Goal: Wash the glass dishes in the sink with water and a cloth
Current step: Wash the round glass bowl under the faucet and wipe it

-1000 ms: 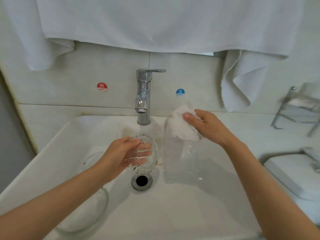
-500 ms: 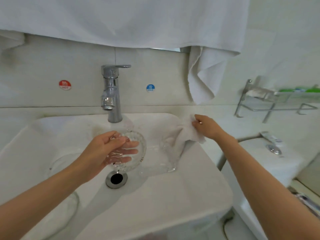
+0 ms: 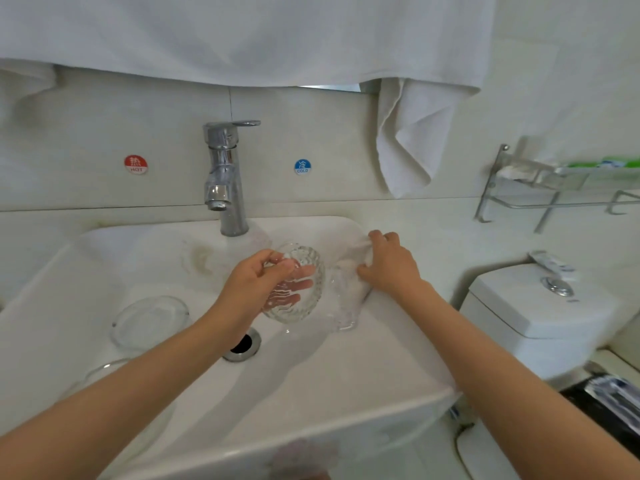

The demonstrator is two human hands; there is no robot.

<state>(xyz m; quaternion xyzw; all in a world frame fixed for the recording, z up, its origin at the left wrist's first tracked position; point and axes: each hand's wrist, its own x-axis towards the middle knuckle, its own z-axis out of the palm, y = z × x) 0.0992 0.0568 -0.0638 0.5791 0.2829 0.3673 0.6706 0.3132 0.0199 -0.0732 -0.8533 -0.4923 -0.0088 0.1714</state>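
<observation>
White tiles and a hanging towel (image 3: 408, 133) back the sink (image 3: 329, 393), whose near rim is cut off at the bottom of view. Cloth and clear glass blur together at the right rim. My right hand (image 3: 391, 268) curls its fingers into the cloth (image 3: 349, 261), which lies over a clear glass piece (image 3: 343, 313) that I cannot make out well. My left hand (image 3: 252, 285) grips a ribbed bowl (image 3: 301, 299), tilted on edge above the drain (image 3: 242, 344), my fingers showing through the glass. Bowl and cloth are just beside each other, with the tap (image 3: 225, 174) behind them. Open basin floor lies between the drain and the near rim. The basin's left side holds a shallow dish (image 3: 150, 322). A second dish (image 3: 100, 374) is half hidden under my left forearm. A cistern (image 3: 540, 306) crowds the sink's right side.
</observation>
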